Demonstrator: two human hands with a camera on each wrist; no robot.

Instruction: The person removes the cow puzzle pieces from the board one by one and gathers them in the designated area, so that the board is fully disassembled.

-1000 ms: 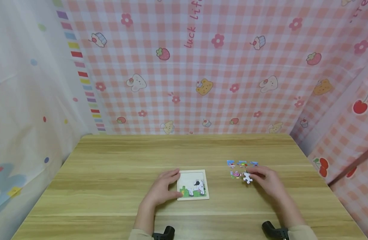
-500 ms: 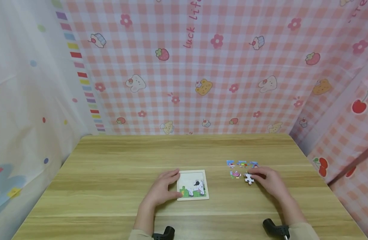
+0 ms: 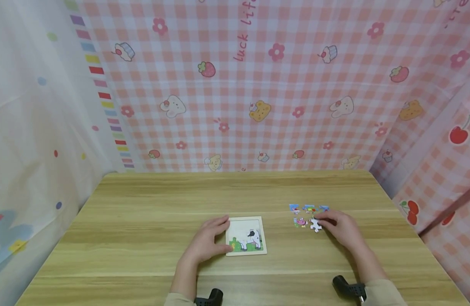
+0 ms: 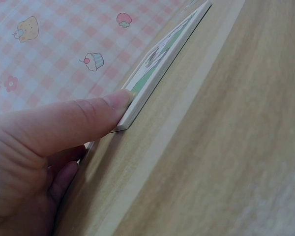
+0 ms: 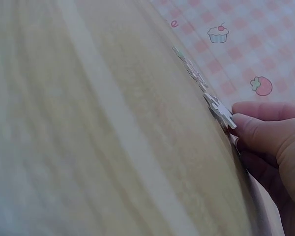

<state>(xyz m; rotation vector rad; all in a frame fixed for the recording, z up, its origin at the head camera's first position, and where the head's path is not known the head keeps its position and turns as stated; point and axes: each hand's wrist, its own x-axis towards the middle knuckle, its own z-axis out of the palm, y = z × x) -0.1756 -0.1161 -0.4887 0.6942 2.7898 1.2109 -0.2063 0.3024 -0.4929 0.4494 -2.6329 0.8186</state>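
Note:
A square wooden jigsaw board (image 3: 244, 225) lies on the table, its lower part filled with a black-and-white animal on green and its upper part bare. My left hand (image 3: 207, 240) grips its left side, thumb on the near left corner and fingers at the far one. In the left wrist view the thumb (image 4: 119, 100) presses on the rim. To the right, my right hand (image 3: 343, 231) pinches a white jigsaw piece (image 3: 315, 225) between thumb and index finger. The right wrist view shows that piece (image 5: 221, 110) tilted, close above the tabletop.
Several loose jigsaw pieces lie right of the board: a pink-figured piece (image 3: 301, 222) beside the held one, and a row behind with a blue-topped piece (image 3: 294, 208). The wooden table (image 3: 150, 199) ends at a checked cloth (image 3: 235, 127). Both wrists wear black mounts.
My right hand and the white piece shift slightly, first right and toward me, then back left and away. The left hand and the board stay still.

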